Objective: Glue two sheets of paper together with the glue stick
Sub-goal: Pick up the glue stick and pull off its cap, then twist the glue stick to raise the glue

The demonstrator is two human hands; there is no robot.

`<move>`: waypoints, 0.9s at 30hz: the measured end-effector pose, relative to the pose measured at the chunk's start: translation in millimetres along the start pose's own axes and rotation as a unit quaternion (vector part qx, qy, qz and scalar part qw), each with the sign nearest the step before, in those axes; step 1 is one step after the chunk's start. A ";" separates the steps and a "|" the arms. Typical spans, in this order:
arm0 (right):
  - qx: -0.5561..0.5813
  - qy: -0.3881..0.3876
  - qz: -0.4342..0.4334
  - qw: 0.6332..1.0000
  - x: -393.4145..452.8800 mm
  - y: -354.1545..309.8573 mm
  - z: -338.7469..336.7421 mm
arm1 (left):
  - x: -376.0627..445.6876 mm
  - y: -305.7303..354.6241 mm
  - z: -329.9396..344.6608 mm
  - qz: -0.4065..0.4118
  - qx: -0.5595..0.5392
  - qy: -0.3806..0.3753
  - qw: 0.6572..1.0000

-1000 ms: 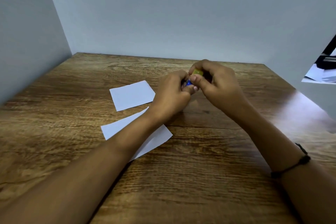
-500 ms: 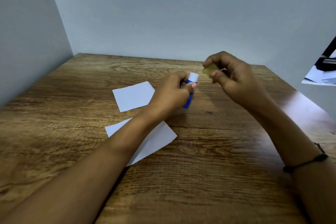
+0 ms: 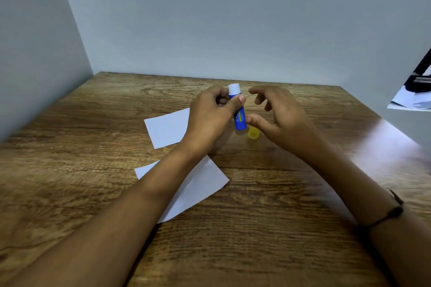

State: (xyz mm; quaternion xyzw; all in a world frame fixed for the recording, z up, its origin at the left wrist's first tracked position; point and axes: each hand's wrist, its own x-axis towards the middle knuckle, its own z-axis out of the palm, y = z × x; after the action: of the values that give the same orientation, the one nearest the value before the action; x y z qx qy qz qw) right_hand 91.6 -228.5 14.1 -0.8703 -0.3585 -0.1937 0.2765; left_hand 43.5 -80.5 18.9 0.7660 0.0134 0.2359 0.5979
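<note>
My left hand [image 3: 210, 114] grips a blue glue stick [image 3: 239, 117] upright, its white tip uncapped and pointing up. The yellow cap [image 3: 253, 132] stands on the wooden table [image 3: 268, 216] just right of the stick. My right hand [image 3: 279, 114] hovers over the cap with fingers loosely spread, holding nothing. One white sheet of paper [image 3: 168, 131] lies left of my left hand. A second white sheet [image 3: 200, 189] lies nearer to me, partly hidden under my left forearm.
Grey walls enclose the table at the back and left. Past the right wall, papers and a dark object [image 3: 415, 95] show. A dark bracelet [image 3: 391, 214] circles my right wrist.
My right hand pulled the yellow cap off the glue stick, set it on the table and let go. My left hand turned the stick upright.
</note>
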 end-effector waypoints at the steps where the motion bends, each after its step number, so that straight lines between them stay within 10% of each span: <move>1: 0.062 0.035 0.016 0.997 0.7 -6.3 -2.2 | 0.2 0.9 -0.5 0.001 -0.013 0.010 1.000; 13: 0.368 0.042 0.179 0.911 -6.2 -28.6 25.8 | 3.6 2.6 -1.0 0.008 -0.071 0.055 0.996; 22: 0.617 -0.042 0.263 0.741 -4.4 -31.6 18.9 | 3.0 1.6 -1.9 0.013 -0.076 0.057 0.995; 27: 0.643 -0.022 0.260 0.720 -3.7 -31.9 22.9 | 3.3 2.8 -3.5 0.011 -0.087 0.063 0.994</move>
State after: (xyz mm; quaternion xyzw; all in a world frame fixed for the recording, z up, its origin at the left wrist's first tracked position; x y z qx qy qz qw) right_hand 69.1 -197.4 5.4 -0.5465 -0.1631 0.1821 0.8010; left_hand 44.3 -77.1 23.2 0.6948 0.0225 0.2903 0.6576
